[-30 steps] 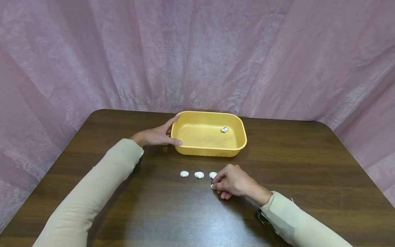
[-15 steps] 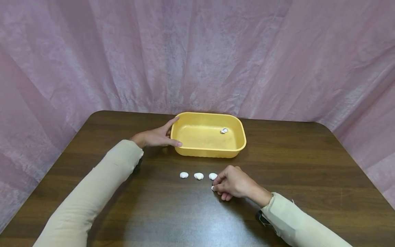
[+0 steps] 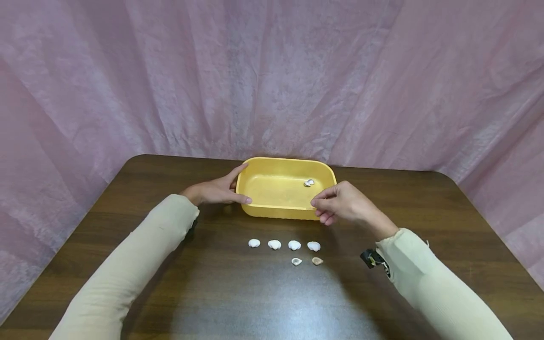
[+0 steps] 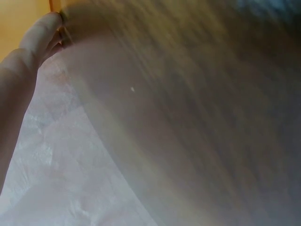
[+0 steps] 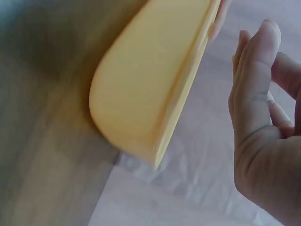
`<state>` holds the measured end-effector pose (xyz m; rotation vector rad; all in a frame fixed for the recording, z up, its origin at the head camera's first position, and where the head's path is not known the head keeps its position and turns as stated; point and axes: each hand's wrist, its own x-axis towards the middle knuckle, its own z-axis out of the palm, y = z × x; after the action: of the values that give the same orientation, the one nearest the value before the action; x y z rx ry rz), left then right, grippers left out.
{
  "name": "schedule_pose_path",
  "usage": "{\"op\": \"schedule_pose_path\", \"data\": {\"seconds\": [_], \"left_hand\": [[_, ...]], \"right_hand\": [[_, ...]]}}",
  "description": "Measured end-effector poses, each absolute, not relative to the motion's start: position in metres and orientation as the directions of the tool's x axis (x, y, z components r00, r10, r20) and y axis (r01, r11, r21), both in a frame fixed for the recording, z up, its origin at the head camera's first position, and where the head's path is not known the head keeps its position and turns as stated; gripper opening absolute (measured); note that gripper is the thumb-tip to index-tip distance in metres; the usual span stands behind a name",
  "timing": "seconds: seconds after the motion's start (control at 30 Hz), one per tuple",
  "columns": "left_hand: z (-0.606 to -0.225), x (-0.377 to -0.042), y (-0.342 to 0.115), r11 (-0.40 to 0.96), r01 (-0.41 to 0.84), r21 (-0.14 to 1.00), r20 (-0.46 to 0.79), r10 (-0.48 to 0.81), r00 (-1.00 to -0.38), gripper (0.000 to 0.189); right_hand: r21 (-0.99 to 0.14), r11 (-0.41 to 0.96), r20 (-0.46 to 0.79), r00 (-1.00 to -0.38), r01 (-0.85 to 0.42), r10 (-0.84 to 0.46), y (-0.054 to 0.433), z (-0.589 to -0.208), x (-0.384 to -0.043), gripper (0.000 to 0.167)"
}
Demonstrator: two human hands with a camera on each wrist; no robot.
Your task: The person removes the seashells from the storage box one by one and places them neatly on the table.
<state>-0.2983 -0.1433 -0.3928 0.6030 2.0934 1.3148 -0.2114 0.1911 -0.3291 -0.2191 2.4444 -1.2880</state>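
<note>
My left hand (image 3: 216,190) holds the left end of a yellow plastic tub (image 3: 278,212), thumb at the front rim and a finger at the far rim. In the tub's right part lie two small whitish seashells (image 3: 309,182). My right hand (image 3: 343,203) hovers at the tub's front right corner, fingers relaxed, thumb close to them; nothing shows between them. The right wrist view has this hand (image 5: 263,108) apart from the tub wall (image 5: 146,80). On the table, a row of several white ribbed seashells (image 3: 274,244) lies before the tub. Nearer me are a hollow-looking shell (image 3: 296,261) and a brownish shell (image 3: 317,260).
The dark wooden table (image 3: 229,297) has rounded far corners. A pink velvety curtain (image 3: 280,80) hangs right behind its far edge, close to the tub's back rim. My sleeves (image 3: 140,259) reach in from both front sides.
My right hand has let go of the small shell in the front row and moved up and right to the tub's corner, uncovering shells in both rows. The left hand stays on the tub.
</note>
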Motion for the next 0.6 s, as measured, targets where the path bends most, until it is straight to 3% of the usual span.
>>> {"op": "schedule_pose_path", "data": {"seconds": [0.4,0.6], "left_hand": [[-0.389,-0.307,-0.143,0.407,0.059,0.912,-0.242,0.647,-0.724,0.116],[-0.369,-0.315,-0.143,0.426,0.131,0.895,-0.192,0.634,-0.749,0.117]], "right_hand": [[-0.830,0.544,-0.260,-0.947,0.118,-0.190,0.210,-0.335,-0.253,0.032],[-0.823,0.555,-0.258,-0.950,0.120,-0.178,0.216,-0.341,-0.260,0.035]]}}
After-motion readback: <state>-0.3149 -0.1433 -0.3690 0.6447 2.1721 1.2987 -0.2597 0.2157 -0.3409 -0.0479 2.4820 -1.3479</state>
